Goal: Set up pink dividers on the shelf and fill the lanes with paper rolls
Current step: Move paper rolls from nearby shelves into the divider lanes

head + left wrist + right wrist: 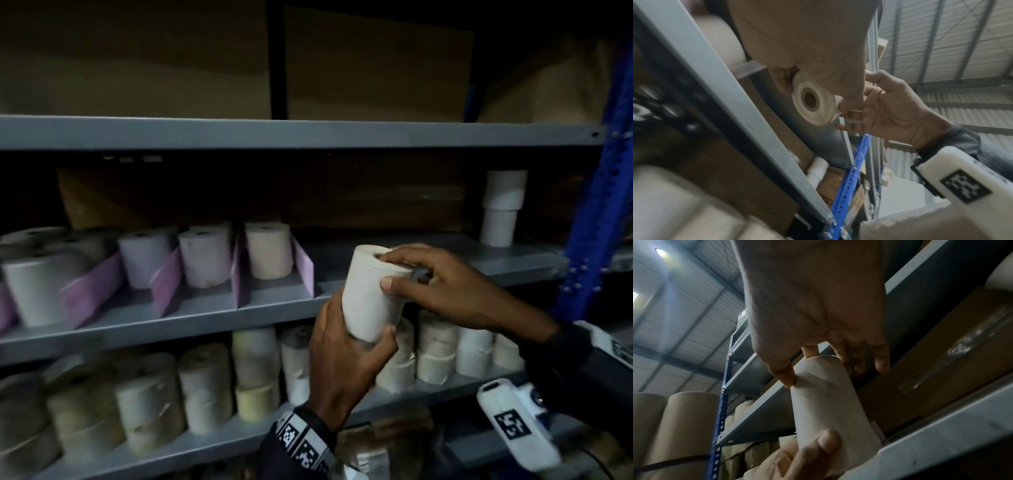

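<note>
Left hand [346, 356] and right hand [442, 287] grip 1 paper roll [371, 291].

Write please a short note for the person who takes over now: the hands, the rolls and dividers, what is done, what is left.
Left hand grips the bottom of a white paper roll; right hand pinches its top, in front of the middle shelf.
Done: pink dividers stand on the shelf's left part, rolls in those lanes.
Left: place this roll; the shelf to the right of the last divider holds only a white stack at the far right.
</note>
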{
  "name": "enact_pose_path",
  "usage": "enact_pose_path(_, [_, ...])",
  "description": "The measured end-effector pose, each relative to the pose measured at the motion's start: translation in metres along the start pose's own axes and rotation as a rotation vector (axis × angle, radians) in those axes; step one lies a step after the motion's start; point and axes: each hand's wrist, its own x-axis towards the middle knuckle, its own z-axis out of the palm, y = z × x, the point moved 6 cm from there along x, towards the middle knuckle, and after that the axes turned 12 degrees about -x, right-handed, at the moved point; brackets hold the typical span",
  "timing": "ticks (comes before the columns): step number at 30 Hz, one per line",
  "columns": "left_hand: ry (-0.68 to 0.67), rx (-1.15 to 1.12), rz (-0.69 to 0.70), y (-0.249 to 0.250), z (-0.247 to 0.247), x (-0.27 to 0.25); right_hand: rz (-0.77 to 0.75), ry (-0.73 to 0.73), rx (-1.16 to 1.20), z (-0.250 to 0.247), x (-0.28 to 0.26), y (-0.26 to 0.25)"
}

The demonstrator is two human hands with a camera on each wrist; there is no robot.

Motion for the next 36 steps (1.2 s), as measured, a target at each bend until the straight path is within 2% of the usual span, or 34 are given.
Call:
enact_pose_path(5, [0.075, 0.038, -0.016, 0.008, -0.081, -0.037, -0.096, -0.026, -0.049, 0.043, -0.006, -0.079])
enact_pose_path(12, [0.212, 0.124, -0.052, 0.004, -0.170, -0.071, -0.202, -0.037, -0.027, 0.096, -0.001, -0.165])
enact_pose_path(14, [0.278, 0.179, -0.011, 0.007, -0.192, -0.081, -0.246, -0.047, -0.001, 0.109, 0.006, -0.189])
enact_pose_path(16, [0.326, 0.286, 0.098, 0.014, -0.209, -0.092, -0.280, -0.058, 0.011, 0.122, 0.016, -0.209])
enact_pose_path(18, [0.329, 0.424, 0.225, 0.019, -0.221, -0.104, -0.302, -0.057, -0.025, 0.136, 0.028, -0.227])
enact_pose_path(20, [0.310, 0.587, 0.258, 0.015, -0.229, -0.110, -0.328, -0.062, -0.032, 0.149, 0.039, -0.244])
enact_pose_path(26, [0.170, 0.912, -0.004, -0.010, -0.253, -0.095, -0.362, -0.110, -0.112, 0.183, 0.076, -0.278])
enact_pose_path(32, [0.094, 0.943, -0.153, -0.031, -0.276, -0.061, -0.320, -0.110, -0.217, 0.207, 0.117, -0.291])
enact_pose_path(36, [0.080, 0.961, -0.194, -0.043, -0.282, -0.041, -0.269, -0.117, -0.252, 0.220, 0.141, -0.289])
